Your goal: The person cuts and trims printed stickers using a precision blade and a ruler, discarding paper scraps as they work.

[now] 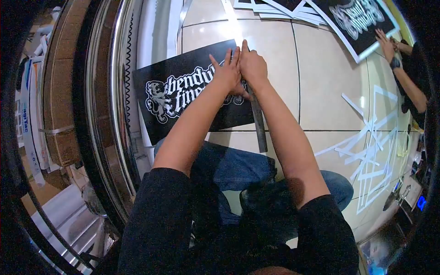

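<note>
A black printed sheet with white gothic lettering and a lion emblem lies on the tiled floor in front of me. Along its right edge runs a dark metal ruler, its near end sticking out past the sheet. My left hand is spread flat over the sheet's right part, thumb against the ruler, covering some of the lettering. Right beside it, my right hand is closed at the far end of the ruler, one finger pointing forward. Whatever it grips is hidden beneath the fingers.
On the right, another person's hand rests on a similar black sheet with a white border. Thin white offcut strips are heaped on the floor at right. White strips lie at the back. A machine with metal rails stands at left.
</note>
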The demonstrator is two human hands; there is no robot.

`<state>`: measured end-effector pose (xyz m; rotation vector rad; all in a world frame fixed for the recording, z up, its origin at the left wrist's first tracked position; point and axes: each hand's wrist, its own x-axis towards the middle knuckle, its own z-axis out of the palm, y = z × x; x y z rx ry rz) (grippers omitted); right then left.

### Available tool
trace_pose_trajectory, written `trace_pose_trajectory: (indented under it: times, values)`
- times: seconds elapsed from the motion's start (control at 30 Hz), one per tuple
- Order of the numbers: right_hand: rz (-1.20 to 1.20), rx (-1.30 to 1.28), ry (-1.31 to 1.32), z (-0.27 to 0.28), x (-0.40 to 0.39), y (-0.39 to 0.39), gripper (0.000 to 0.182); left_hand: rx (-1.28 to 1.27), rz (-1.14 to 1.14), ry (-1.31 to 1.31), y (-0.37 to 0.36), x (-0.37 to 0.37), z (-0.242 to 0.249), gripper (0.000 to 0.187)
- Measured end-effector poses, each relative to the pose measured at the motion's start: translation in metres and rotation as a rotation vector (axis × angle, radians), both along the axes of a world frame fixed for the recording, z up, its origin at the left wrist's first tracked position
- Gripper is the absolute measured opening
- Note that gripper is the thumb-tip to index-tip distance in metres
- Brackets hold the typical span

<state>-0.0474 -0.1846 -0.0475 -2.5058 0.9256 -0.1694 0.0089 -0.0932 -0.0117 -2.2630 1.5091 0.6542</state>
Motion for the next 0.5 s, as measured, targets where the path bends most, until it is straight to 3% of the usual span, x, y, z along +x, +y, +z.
trace_pose_trajectory:
  times: [0.5]
  values:
    - [0.036,0.022,0.106,0.006,-0.051,0.024,0.061,-0.042,0.009,-0.014,0.000,0.004,-0.015,0.148]
